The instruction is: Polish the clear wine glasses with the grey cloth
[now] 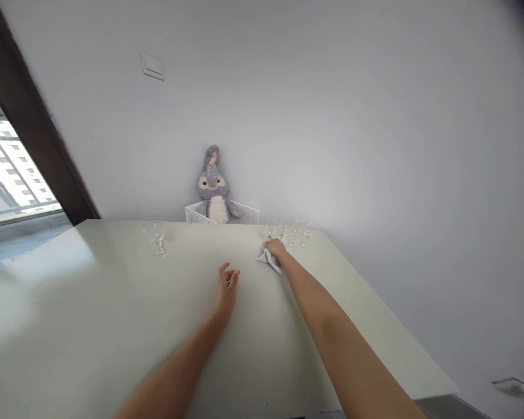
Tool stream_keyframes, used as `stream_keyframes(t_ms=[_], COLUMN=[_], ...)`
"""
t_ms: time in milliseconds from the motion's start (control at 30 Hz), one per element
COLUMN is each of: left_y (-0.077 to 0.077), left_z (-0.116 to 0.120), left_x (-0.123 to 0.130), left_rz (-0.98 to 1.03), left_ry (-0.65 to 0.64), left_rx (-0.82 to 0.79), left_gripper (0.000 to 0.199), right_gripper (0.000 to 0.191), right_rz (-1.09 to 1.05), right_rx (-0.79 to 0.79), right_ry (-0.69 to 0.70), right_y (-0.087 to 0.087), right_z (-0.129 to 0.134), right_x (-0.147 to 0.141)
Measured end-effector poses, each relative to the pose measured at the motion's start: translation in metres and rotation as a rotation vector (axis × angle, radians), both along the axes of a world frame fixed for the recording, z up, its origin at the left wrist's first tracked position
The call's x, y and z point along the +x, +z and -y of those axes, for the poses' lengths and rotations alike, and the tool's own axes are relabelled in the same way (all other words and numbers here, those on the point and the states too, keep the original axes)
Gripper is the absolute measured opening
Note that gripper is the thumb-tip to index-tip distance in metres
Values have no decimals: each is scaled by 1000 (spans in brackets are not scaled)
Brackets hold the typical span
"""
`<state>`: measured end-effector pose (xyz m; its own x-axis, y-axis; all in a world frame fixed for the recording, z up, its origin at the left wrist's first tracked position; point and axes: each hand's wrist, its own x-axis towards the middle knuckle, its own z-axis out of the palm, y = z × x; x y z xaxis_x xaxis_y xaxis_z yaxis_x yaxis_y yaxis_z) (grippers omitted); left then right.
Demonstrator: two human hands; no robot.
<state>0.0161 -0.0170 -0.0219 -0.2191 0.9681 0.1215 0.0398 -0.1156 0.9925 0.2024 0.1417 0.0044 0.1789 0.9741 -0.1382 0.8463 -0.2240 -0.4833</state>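
Note:
My right hand (276,248) reaches to the far right part of the pale table (157,326), its fingers closed round a light grey cloth (271,261) that hangs down to the tabletop. Just beyond it, several small clear stemmed glasses (294,233) stand in a group; the hand hides part of the nearest ones. Over the middle of the table is my left hand (227,285), thumb and fingers curved and apart, with nothing between them. Clear glassware (158,235) with a stem stands by itself at the far left.
Behind the table's far edge, a grey plush toy (217,206) sits in a white perforated basket (250,215) by the wall. A window with a dark frame (39,110) is at the left. The table's right edge slants toward me.

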Motion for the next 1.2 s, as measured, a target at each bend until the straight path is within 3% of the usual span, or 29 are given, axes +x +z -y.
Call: stream_keyframes(t_ms=[133,267,400,567,767,1000,1100,1200], left_y=[-6,-9,-11,-13,-15,-16,-13,-5], left_z=[-3,-4,-4,-5,-7,-9,-9,-3], left_x=[-1,0,0,-2,-2,-5,-5,0], left_rz=[4,-29,-63,-40,-24,-29,-4,120], left_ry=[-9,1,3,14,13,16,7,-102], left_rx=[17,-3,-10,-2,0,-2,-8,-53], left_gripper=[47,45,44,44,44,44,42,44], right_gripper=[30,32,29,26,30,25,30,43], right_rz=[11,38,67,99,56,-187,-349,-618], right_rx=[39,79,75,8,-41,48,139,241], right_ry=[-3,2,102,198,204,159,177,258], right_y=[-3,-6,-5,2,2,7,15,21], right_z=[10,36,56,52,40,44,63,92], right_x=[4,11,10,2,1,-1,-3,-8])
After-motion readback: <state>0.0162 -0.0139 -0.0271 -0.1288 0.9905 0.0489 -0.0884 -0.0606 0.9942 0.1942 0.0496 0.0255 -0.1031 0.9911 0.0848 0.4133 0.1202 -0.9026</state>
